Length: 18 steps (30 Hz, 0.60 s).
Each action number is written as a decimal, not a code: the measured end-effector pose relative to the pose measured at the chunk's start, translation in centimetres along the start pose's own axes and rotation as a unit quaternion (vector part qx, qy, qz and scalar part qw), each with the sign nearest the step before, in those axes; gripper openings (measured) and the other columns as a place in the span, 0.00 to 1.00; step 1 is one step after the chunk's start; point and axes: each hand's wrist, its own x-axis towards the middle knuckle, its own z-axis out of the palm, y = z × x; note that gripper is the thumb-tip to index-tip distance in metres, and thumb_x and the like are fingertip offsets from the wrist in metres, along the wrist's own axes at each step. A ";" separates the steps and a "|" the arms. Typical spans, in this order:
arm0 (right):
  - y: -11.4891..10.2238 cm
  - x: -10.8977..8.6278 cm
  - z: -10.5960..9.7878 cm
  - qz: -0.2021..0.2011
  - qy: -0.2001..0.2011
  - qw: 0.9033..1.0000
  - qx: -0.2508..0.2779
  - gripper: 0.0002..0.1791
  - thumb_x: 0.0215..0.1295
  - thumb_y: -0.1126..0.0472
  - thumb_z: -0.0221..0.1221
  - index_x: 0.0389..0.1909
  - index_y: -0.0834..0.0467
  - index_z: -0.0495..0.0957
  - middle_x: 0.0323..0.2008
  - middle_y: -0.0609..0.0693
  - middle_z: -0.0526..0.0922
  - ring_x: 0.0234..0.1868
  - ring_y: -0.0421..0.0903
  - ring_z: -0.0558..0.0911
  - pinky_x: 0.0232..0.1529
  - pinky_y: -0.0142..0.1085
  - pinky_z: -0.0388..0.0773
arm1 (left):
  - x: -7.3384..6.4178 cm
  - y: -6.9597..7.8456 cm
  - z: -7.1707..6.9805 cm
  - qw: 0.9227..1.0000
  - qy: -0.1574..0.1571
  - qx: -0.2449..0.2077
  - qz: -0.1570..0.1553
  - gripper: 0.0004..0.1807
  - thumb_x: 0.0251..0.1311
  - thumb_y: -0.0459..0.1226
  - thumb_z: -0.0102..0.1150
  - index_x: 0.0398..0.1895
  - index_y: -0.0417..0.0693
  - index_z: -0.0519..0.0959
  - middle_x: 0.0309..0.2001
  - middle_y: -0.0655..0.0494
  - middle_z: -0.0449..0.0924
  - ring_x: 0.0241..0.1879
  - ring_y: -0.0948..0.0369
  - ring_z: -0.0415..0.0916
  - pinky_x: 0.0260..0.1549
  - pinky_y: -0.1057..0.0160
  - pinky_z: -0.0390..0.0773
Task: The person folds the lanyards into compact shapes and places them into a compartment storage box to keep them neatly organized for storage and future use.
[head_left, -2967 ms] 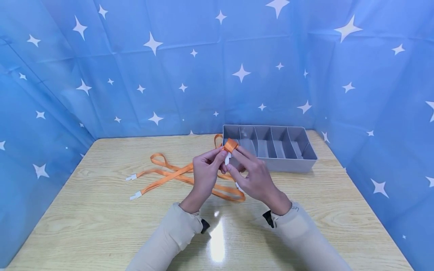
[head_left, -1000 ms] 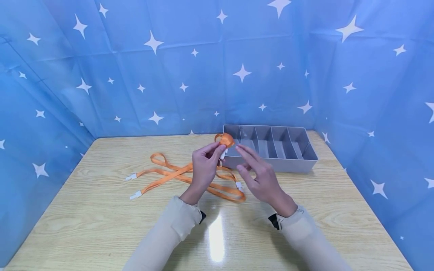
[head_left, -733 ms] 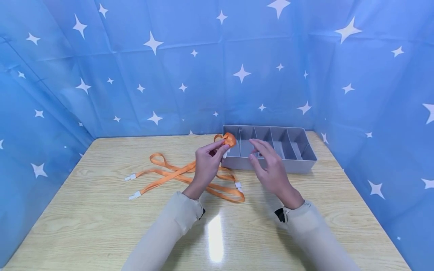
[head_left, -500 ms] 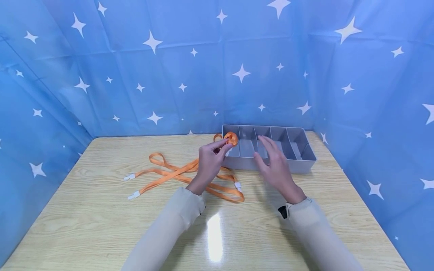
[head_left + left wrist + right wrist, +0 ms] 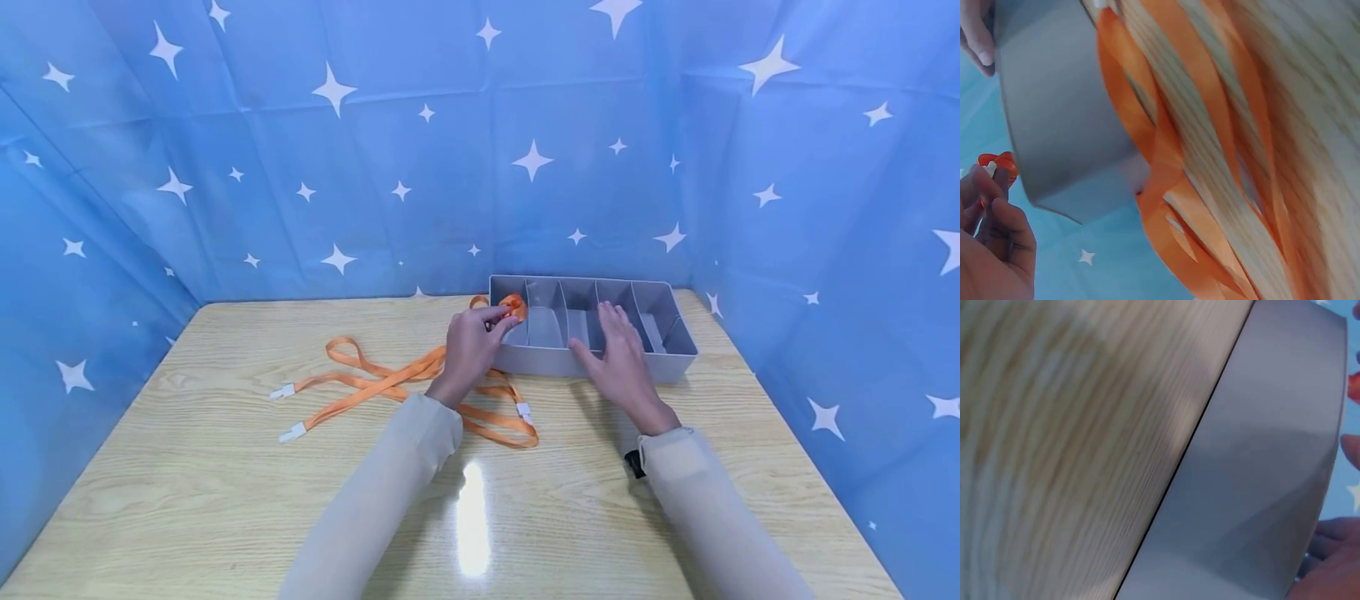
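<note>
My left hand (image 5: 470,350) pinches a rolled-up orange lanyard (image 5: 514,306) between thumb and fingers, at the leftmost compartment of a grey divided box (image 5: 536,361). In the left wrist view a bit of white shows within the coiled lanyard (image 5: 1009,164). With fingers extended, my right hand (image 5: 621,362) lies over the front rim of the box near its middle compartments; the right wrist view shows that hand (image 5: 1340,559) at the rim. More orange lanyards (image 5: 386,385) lie loose and crossed on the table, partly hidden behind the left hand and forearm.
White clips (image 5: 293,432) end the loose lanyards at the left, and another white clip (image 5: 523,410) lies in front of the box. Thin dividers split the box into several compartments. A blue star-patterned curtain (image 5: 450,217) stands behind the wooden table (image 5: 187,500).
Earlier both hands were on the coiled lanyard. The right hand has since let go and moved right to the box's front rim. The left hand has carried the coil slightly right, to the leftmost compartment.
</note>
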 end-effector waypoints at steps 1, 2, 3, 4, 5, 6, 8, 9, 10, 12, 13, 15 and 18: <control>0.1 0.0 0.0 0.006 -0.003 1.000 -0.009 0.44 0.72 0.48 0.58 0.74 0.72 0.51 0.75 0.69 0.52 0.77 0.65 0.46 0.72 0.61 0.42 | 0.1 -0.1 0.1 1.000 -0.002 0.011 0.002 0.16 0.63 0.43 0.66 0.50 0.45 0.87 0.31 0.55 0.86 0.20 0.62 0.69 0.18 0.68 0.67; 0.1 0.1 0.0 0.013 -0.006 1.000 -0.017 0.45 0.71 0.47 0.57 0.74 0.73 0.51 0.74 0.70 0.52 0.76 0.66 0.46 0.72 0.62 0.42 | 0.2 -0.2 0.1 1.000 -0.004 0.024 0.005 0.15 0.63 0.43 0.66 0.49 0.45 0.87 0.32 0.55 0.86 0.20 0.62 0.70 0.18 0.68 0.67; 0.2 0.1 0.0 0.021 -0.010 0.999 -0.024 0.45 0.71 0.46 0.57 0.74 0.73 0.51 0.74 0.70 0.51 0.76 0.66 0.46 0.72 0.62 0.42 | 0.3 -0.4 0.2 0.999 -0.007 0.035 0.008 0.15 0.63 0.43 0.66 0.49 0.45 0.87 0.33 0.54 0.87 0.21 0.63 0.71 0.19 0.68 0.68; 0.2 0.1 -0.1 0.029 -0.016 0.999 -0.029 0.46 0.72 0.45 0.56 0.74 0.73 0.50 0.74 0.71 0.51 0.76 0.66 0.46 0.72 0.62 0.42 | 0.3 -0.5 0.3 0.999 -0.010 0.046 0.010 0.15 0.63 0.43 0.67 0.48 0.45 0.87 0.35 0.54 0.87 0.21 0.63 0.71 0.19 0.68 0.69; 0.1 0.1 -0.1 0.036 -0.020 0.999 -0.031 0.46 0.72 0.45 0.56 0.74 0.73 0.50 0.74 0.71 0.51 0.76 0.67 0.46 0.72 0.61 0.42 | 0.4 -0.6 0.3 0.998 -0.012 0.058 0.013 0.15 0.62 0.43 0.67 0.48 0.45 0.87 0.36 0.53 0.88 0.22 0.63 0.72 0.20 0.68 0.69; 0.1 0.1 -0.1 0.041 -0.025 0.998 -0.034 0.46 0.72 0.44 0.55 0.74 0.73 0.50 0.74 0.71 0.51 0.76 0.67 0.47 0.72 0.61 0.43 | 0.5 -0.7 0.4 0.997 -0.015 0.069 0.014 0.15 0.62 0.43 0.67 0.48 0.46 0.87 0.36 0.53 0.88 0.22 0.62 0.73 0.21 0.68 0.70; 0.1 0.1 -0.2 0.049 -0.034 0.998 -0.039 0.46 0.72 0.44 0.55 0.74 0.73 0.50 0.74 0.71 0.52 0.76 0.66 0.48 0.72 0.61 0.43 | 0.6 -0.8 0.5 0.996 -0.024 0.086 0.014 0.16 0.61 0.43 0.68 0.48 0.46 0.87 0.38 0.53 0.88 0.24 0.62 0.74 0.24 0.69 0.71; 0.1 0.1 -0.2 0.051 -0.038 0.997 -0.042 0.46 0.72 0.44 0.54 0.74 0.73 0.51 0.74 0.71 0.52 0.76 0.66 0.48 0.72 0.61 0.44 | 0.7 -0.8 0.5 0.995 -0.028 0.092 0.014 0.16 0.61 0.43 0.68 0.48 0.46 0.87 0.39 0.53 0.88 0.25 0.62 0.75 0.25 0.69 0.72; 0.1 0.1 -0.2 0.051 -0.040 0.997 -0.045 0.45 0.72 0.44 0.54 0.74 0.73 0.51 0.74 0.71 0.53 0.76 0.66 0.48 0.72 0.61 0.44 | 0.8 -0.9 0.6 0.995 -0.031 0.098 0.015 0.15 0.61 0.44 0.68 0.48 0.46 0.87 0.40 0.53 0.88 0.25 0.62 0.75 0.24 0.69 0.71; 0.2 0.1 -0.1 0.049 -0.043 0.997 -0.051 0.44 0.73 0.44 0.53 0.74 0.73 0.53 0.73 0.70 0.55 0.76 0.66 0.49 0.72 0.61 0.44 | 0.9 -0.9 0.7 0.993 -0.035 0.110 0.019 0.15 0.62 0.44 0.68 0.47 0.47 0.88 0.39 0.53 0.88 0.25 0.62 0.74 0.24 0.68 0.71; 0.2 0.1 -0.1 0.049 -0.044 0.996 -0.052 0.44 0.73 0.44 0.53 0.74 0.72 0.53 0.73 0.70 0.55 0.76 0.65 0.48 0.72 0.61 0.43 | 1.1 -0.9 0.7 0.992 -0.038 0.116 0.016 0.15 0.62 0.44 0.68 0.47 0.47 0.88 0.39 0.54 0.88 0.24 0.62 0.74 0.23 0.68 0.70; 0.3 0.1 0.0 0.046 -0.042 0.997 -0.052 0.43 0.73 0.43 0.52 0.74 0.72 0.54 0.73 0.70 0.55 0.76 0.65 0.49 0.72 0.61 0.43 | 1.3 -0.8 0.8 0.991 -0.041 0.124 0.008 0.14 0.62 0.44 0.67 0.47 0.48 0.88 0.39 0.54 0.88 0.23 0.62 0.74 0.22 0.67 0.70; 0.4 0.0 0.2 0.041 -0.035 0.997 -0.046 0.43 0.73 0.43 0.52 0.74 0.72 0.53 0.73 0.69 0.55 0.76 0.65 0.49 0.72 0.61 0.43 | 1.5 -0.7 1.0 0.989 -0.048 0.137 -0.013 0.14 0.63 0.45 0.67 0.47 0.48 0.88 0.38 0.54 0.88 0.23 0.63 0.73 0.21 0.68 0.69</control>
